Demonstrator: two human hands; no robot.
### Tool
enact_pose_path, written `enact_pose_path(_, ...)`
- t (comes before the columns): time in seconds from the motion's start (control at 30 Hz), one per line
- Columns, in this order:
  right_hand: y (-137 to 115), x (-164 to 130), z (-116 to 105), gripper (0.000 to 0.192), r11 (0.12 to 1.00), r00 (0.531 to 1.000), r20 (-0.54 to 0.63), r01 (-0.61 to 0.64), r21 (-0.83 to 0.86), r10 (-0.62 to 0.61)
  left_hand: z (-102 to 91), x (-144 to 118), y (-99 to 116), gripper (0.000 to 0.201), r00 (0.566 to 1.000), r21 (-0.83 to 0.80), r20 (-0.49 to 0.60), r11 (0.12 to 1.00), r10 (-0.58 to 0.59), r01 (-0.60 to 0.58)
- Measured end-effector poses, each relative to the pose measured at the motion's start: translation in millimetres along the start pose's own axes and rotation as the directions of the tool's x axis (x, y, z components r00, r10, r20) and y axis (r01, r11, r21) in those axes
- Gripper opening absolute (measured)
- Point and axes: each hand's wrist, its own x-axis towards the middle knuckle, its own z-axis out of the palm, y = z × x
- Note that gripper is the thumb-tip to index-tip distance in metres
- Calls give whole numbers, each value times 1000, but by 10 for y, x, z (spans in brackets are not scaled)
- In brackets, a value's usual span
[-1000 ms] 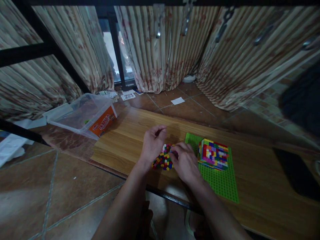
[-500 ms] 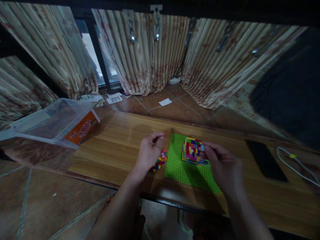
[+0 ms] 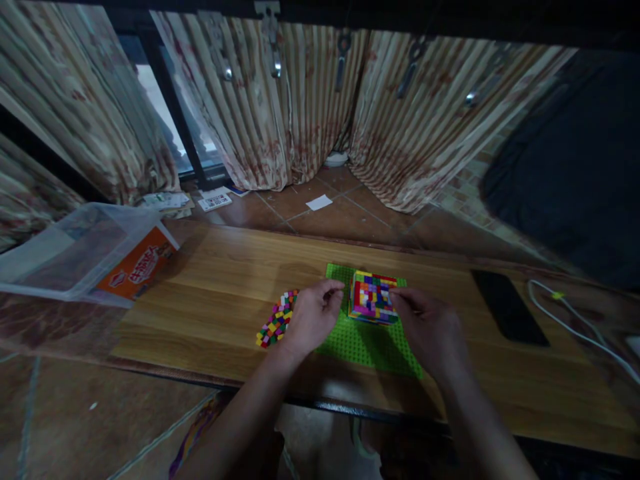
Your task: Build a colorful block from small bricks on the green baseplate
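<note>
Plastic tub: clear, with an orange label, lying tilted at the far left end of the table, well apart from both hands.
Loose bricks: a small flat heap of mixed colours on the bare wood, just beside the left hand on its outer side.
Left hand: it rests at the left edge of the green baseplate; the fingers are curled and the fingertips come close to the left face of the block. Its grip looks loosely closed; whether it pinches a small brick cannot be told.
Brick block: a many-coloured stack of small bricks standing upright on the far part of the baseplate, between the two hands.
Right hand: its fingertips are at the right face of the block. The grip is partly closed against that side; it does not wrap the block.
Phone: dark, lying flat on the table to the right, apart from the hands.
Cable: pale, trailing along the right end of the table.
Doing it well: judging from the two hands flanking the block, steady pressure from both sides would keep the stack square on its studs; any downward push is best kept straight, so the layers do not shear.
</note>
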Motion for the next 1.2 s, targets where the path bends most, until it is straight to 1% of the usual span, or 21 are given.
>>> enact_pose_path(0.27, -37, -12, 9, 35, 994, 997, -43, 53, -93, -57, -5, 7, -12, 26, 1000, -11, 6, 1000, -16, 16)
enact_pose_path(0.37, -29, -9, -3, 36, 993, 996, -58, 60, -100, -66, -13, 7, -12, 26, 1000, -4, 2, 1000, -9, 9)
enact_pose_path(0.57, 18, 7, 0, 30, 999, 998, -62, 18, -31, -19, 4, -1, -17, 26, 1000, 2, 0, 1000, -5, 5)
enact_pose_path(0.73, 45, 30, 58, 31, 999, 997, -68, 26, -26, -28, 47, -9, -36, 24, 1000, 9, 10, 1000, -2, 2)
enact_pose_path(0.9, -6, 33, 113, 30, 998, 996, -87, -14, -62, 9, 39, -14, 17, 25, 1000, 13, 18, 1000, -5, 5)
enact_pose_path(1.1, -59, 4, 170, 35, 987, 989, -138, 26, -160, -49, 41, -25, 28, 24, 1000, 26, 20, 1000, 10, -10)
enact_pose_path(1.2, -49, 4, 165, 37, 987, 988, -139, 44, -157, -66, 52, -32, 14, 23, 999, 21, 26, 1000, 21, -22)
